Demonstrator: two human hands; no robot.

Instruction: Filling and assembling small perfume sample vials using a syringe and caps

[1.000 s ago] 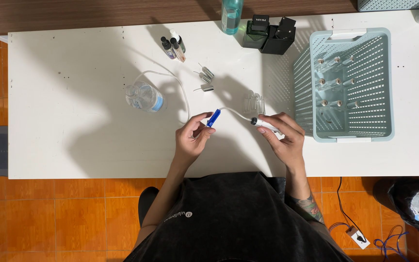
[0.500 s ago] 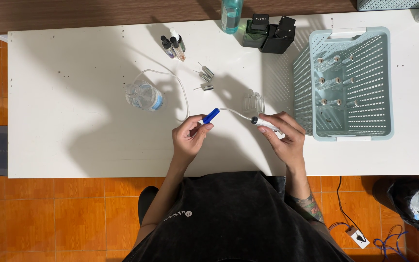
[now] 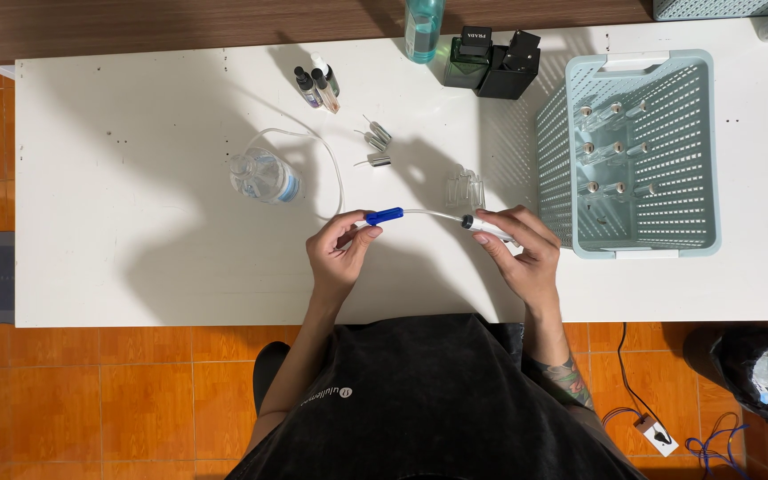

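Big white rectangular table (image 3: 135, 267) took up most of the view, with a pale blue slotted plastic basket (image 3: 700, 142) on its right side holding small glass vials. A clear plastic water bottle (image 3: 266, 176) lay on its side further left, a thin white tube (image 3: 335, 169) curling away from it. Near the front edge the left hand (image 3: 340, 253) was pinching a blue plastic connector (image 3: 384, 215) between thumb and fingertips — the right hand (image 3: 517, 253) had its fingers closed round a slim white applicator with a dark collar (image 3: 484, 228), just beside the basket.
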